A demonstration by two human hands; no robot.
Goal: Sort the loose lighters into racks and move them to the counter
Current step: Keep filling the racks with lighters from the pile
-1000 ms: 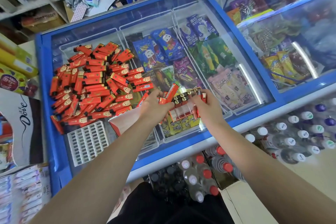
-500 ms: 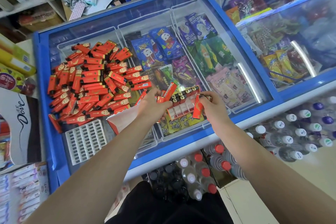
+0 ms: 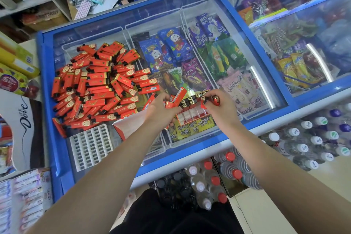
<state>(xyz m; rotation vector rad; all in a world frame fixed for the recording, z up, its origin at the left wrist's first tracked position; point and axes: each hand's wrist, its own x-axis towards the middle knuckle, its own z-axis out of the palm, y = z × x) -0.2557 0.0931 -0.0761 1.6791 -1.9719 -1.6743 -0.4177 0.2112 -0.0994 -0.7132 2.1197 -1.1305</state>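
A heap of loose red lighters (image 3: 98, 85) lies on the glass lid of the freezer (image 3: 106, 17), left of my hands. My left hand (image 3: 161, 109) grips several red lighters (image 3: 178, 95) in a bunch. Between my hands sits a clear rack with red edges (image 3: 191, 115), its far row filled with lighters (image 3: 191, 100) standing black top up, its near cells bare. My right hand (image 3: 221, 105) pinches one red lighter (image 3: 216, 100) at the rack's right end. A white rack (image 3: 91, 146) with no lighters in it lies on the glass below the heap.
A red and white carton (image 3: 131, 125) lies under my left forearm. Ice cream packs (image 3: 171, 47) fill the freezer below the glass. Bottles (image 3: 214, 180) stand on the floor in front of the freezer. Boxes (image 3: 17, 62) and a Dove display (image 3: 19, 119) crowd the left side.
My right hand has lifted its lighter from the rack's near right side up to the far right end of the filled row. My left hand has kept its bunch beside the rack.
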